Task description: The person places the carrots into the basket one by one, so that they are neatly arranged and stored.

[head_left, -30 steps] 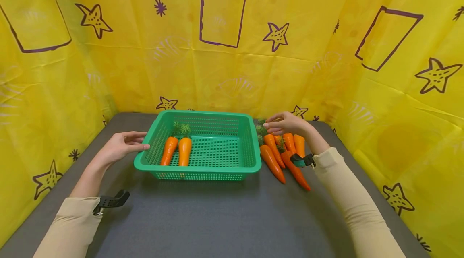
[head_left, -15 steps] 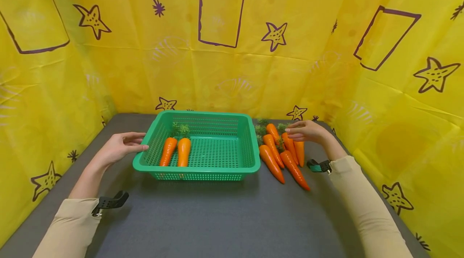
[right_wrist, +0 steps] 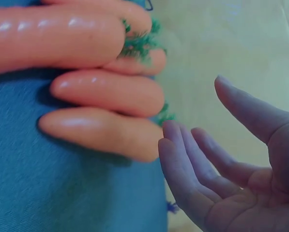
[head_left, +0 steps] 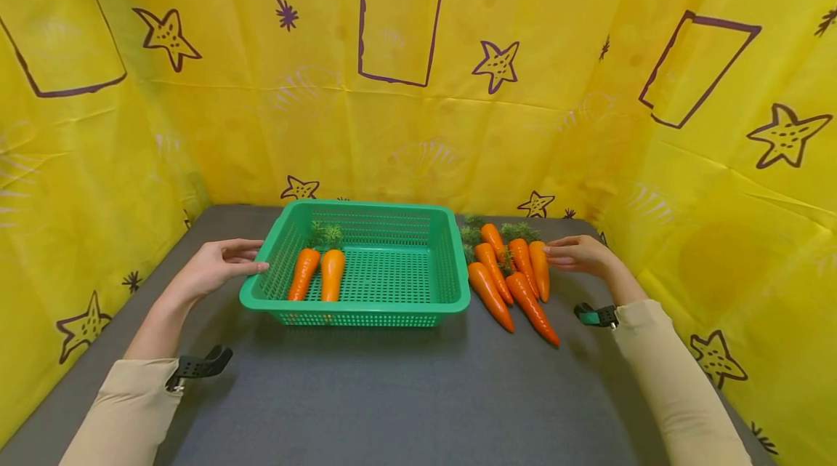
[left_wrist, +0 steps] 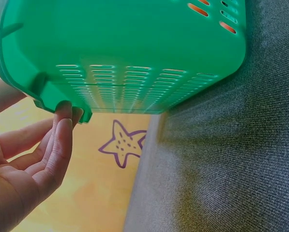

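My left hand (head_left: 219, 270) is at the left end of a green plastic basket (head_left: 392, 307), holding its rim. In the left wrist view the fingers (left_wrist: 61, 140) reach under the rim's lip, while the thumb goes behind it. Two carrots (head_left: 332, 273) with leafy green tops lie side by side in the basket's left half. To the right of the basket is a pile of several more carrots (head_left: 487, 295) on the table. My right hand (head_left: 580, 256) is beside the rightmost carrot (right_wrist: 105, 133), fingers extended and thumb spread apart, fingertips right at its thick end.
The dark grey table (head_left: 366, 393) runs back to a yellow patterned curtain (head_left: 418, 124), which also closes off both sides. Green carrot tops (head_left: 469, 233) lie against the basket's right wall.
My right hand has moved rightward over the carrot pile, from the leafy tops near the basket to the outermost carrot. My left hand stays at the rim, and the basket has not shifted.
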The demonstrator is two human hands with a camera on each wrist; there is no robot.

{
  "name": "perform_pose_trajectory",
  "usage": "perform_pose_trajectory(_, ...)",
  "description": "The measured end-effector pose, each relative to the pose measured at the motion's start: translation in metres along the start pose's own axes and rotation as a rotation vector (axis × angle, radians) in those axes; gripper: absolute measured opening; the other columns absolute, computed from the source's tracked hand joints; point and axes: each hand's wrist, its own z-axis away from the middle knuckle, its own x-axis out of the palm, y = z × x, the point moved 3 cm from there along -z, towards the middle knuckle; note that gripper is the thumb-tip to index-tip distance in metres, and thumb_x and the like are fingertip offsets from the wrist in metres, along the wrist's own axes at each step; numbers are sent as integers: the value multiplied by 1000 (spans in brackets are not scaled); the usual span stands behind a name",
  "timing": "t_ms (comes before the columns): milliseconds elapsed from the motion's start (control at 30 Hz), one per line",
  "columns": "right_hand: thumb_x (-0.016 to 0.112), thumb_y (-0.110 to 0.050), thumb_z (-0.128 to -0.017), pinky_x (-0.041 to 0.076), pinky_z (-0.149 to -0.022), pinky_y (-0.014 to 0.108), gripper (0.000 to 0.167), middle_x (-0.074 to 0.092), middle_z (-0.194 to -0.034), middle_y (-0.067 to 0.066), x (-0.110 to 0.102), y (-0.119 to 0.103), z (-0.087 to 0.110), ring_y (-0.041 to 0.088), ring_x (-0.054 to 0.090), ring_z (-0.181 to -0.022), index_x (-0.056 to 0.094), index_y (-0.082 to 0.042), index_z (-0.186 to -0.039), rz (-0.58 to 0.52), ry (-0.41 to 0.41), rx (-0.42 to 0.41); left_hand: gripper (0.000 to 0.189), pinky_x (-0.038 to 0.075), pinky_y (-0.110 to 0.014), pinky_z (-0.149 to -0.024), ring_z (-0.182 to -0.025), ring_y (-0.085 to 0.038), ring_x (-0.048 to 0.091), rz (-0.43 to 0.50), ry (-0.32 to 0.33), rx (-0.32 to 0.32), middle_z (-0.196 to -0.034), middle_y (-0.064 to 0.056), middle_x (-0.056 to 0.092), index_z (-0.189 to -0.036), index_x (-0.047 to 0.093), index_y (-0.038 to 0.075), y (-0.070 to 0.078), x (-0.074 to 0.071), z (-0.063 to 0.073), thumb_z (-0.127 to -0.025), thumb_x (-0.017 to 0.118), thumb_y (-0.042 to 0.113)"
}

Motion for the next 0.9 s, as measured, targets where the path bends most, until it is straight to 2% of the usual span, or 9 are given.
perform_pose_trajectory(167,51,-22,-99,38,-103,45,61,48,-136,28,-6,19,-1,21,62,-112,28,17,-140,-7,14,18,67,45,-14,-78,-90,11,53,5,-3,1,-125,-25,58,-137,48,0,0,0,1,-85,70,36)
perform_pose_trajectory(300,53,-23,-98,39,-103,44,62,47,-137,27,-8,34,-6,23,60,-115,29,17,-140,-19,38,50,67,45,-15,-77,-90,9,54,1,-3,0,-124,-25,58,-137,48,0,1,0,1,-85,70,36)
perform_pose_trajectory(467,52,-22,-98,42,-101,41,64,39,-141,32,-4,45,-12,15,64,-104,25,18,-140,-53,53,81,67,45,-15,-78,-90,10,54,2,-5,0,-124,-25,58,-137,47,0,2,0,1,-86,70,36)
perform_pose_trajectory(533,51,-20,-99,44,-100,40,63,41,-139,32,-1,48,-14,11,64,-98,24,19,-140,-79,56,95,67,45,-15,-78,-90,10,54,1,-5,-1,-124,-25,58,-137,47,0,2,0,1,-86,70,36)
perform_pose_trajectory(600,50,-19,-99,43,-100,39,63,47,-133,28,3,49,-16,8,63,-95,22,20,-140,-98,46,103,67,45,-15,-78,-90,10,53,2,-5,0,-125,-25,58,-137,47,0,2,0,0,-86,70,36)
perform_pose_trajectory(767,55,-20,-97,45,-99,38,65,60,-107,5,10,52,-20,6,63,-88,25,19,-140,-144,70,141,67,45,-14,-78,-91,11,53,5,-3,1,-125,-25,58,-137,48,0,2,0,0,-85,71,36)
perform_pose_trajectory(833,58,-23,-95,47,-97,37,67,60,-103,3,12,52,-23,5,63,-86,28,18,-139,-148,98,164,67,45,-14,-78,-91,11,53,6,-3,1,-125,-25,58,-137,48,0,2,0,0,-85,71,36)
perform_pose_trajectory(900,60,-25,-94,49,-94,35,69,58,-108,6,14,53,-24,5,62,-84,30,17,-139,-131,118,181,67,45,-14,-77,-90,11,53,6,-4,0,-125,-25,58,-137,48,0,2,0,0,-85,71,36)
